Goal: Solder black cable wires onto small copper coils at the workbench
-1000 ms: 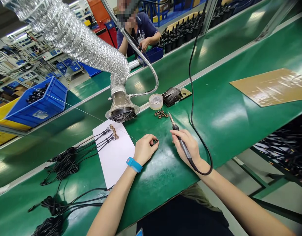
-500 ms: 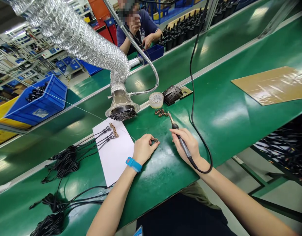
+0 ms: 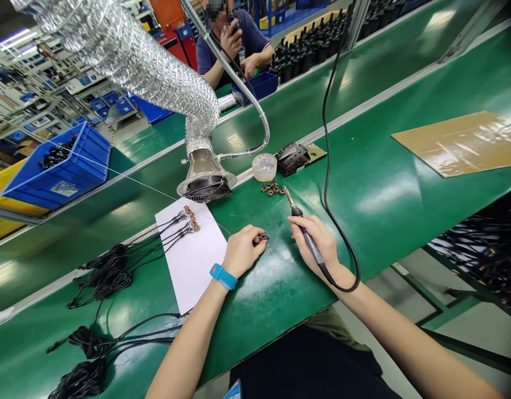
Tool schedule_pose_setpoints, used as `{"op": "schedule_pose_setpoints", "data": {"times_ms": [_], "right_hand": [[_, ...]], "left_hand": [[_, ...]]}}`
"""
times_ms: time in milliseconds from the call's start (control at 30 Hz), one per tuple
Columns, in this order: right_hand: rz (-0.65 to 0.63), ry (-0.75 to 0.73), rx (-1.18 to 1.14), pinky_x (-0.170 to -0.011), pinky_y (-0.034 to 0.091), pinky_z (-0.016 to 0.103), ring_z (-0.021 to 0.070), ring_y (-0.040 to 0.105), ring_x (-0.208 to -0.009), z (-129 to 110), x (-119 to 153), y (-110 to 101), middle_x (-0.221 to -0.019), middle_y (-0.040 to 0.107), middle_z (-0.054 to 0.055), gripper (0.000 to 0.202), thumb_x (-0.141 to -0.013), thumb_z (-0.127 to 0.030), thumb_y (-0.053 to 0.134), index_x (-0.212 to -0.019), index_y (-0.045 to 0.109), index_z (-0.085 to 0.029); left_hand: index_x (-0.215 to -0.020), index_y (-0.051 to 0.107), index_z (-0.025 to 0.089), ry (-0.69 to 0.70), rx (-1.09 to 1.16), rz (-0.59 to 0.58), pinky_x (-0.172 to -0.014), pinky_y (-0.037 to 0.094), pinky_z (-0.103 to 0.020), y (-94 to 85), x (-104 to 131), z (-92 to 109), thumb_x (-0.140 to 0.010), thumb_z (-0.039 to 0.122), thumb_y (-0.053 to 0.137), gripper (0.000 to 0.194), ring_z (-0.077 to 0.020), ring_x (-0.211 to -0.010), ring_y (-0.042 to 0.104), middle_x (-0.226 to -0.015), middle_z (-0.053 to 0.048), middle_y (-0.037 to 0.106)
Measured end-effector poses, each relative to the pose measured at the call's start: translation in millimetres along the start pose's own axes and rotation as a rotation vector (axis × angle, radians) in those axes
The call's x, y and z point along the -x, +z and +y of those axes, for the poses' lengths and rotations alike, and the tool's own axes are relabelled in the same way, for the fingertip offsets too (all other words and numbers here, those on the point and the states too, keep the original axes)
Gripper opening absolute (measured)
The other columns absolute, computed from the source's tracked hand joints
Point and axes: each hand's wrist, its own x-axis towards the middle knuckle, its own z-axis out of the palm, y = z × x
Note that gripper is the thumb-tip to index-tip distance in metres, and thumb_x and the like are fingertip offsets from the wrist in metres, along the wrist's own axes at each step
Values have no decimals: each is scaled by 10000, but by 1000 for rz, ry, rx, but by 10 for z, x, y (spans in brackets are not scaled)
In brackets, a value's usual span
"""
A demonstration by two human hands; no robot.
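My left hand point(image 3: 243, 252), a blue band point(image 3: 223, 276) on its wrist, pinches a small copper-wound coil point(image 3: 262, 237) just above the green table. Part of the coil is hidden by the fingers. In my right hand point(image 3: 324, 239) is a soldering iron point(image 3: 312, 246), held like a pen with its tip pointing up and away. That tip is close to a pile of similar copper coils point(image 3: 274, 189), apart from the coil in my left hand. Beside my left wrist lies a white sheet point(image 3: 193, 277) bearing a row of coils point(image 3: 192, 218) and black cable ends.
A round tub point(image 3: 264, 168) and a dark metal stand point(image 3: 292, 159) sit behind the pile. An extractor hood point(image 3: 208, 180) hangs at left of them. Black cables point(image 3: 112, 277) lie left, cardboard point(image 3: 459, 144) right. Across the line sits a person point(image 3: 243, 50).
My left hand has shifted very slightly left, and the coil in its fingers appears turned a little, with a dark end showing. My right hand and the soldering iron are almost unmoved.
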Motion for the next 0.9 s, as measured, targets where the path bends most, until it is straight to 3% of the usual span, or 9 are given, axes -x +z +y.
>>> {"op": "schedule_pose_setpoints", "data": {"times_ms": [433, 567, 767, 900], "right_hand": [[-8, 19, -3, -776, 571, 338, 182, 688, -832, -30, -19, -6, -965, 673, 65, 226, -969, -201, 539, -1154, 665, -235], [-11, 5, -3, -783, 570, 343, 185, 687, -848, -22, -12, -6, -964, 675, 68, 230, -971, -194, 537, -1162, 661, -231], [-2, -14, 3, -773, 562, 334, 177, 682, -828, -5, 0, -7, -968, 676, 61, 239, -963, -176, 557, -1173, 655, -235], [-6, -25, 13, -765, 559, 331, 174, 677, -810, -7, 1, -7, -958, 685, 53, 240, -961, -178, 559, -1171, 656, -244]], "left_hand": [[-939, 694, 206, -7, -108, 5, -675, 448, -269, 7, 50, -1, -898, 294, 679, 98, -152, -716, 612, -811, -4, 658], [-924, 693, 206, -13, -84, 27, -668, 447, -266, -71, 91, 37, -892, 278, 681, 79, -150, -706, 607, -794, -3, 652], [-879, 695, 211, -70, 35, 110, -678, 451, -254, -359, 409, 56, -875, 246, 691, 36, -137, -689, 592, -735, 11, 624], [-873, 706, 206, -140, 83, 97, -669, 451, -249, -323, 636, 5, -877, 252, 691, 49, -137, -688, 592, -732, 4, 628]]}}
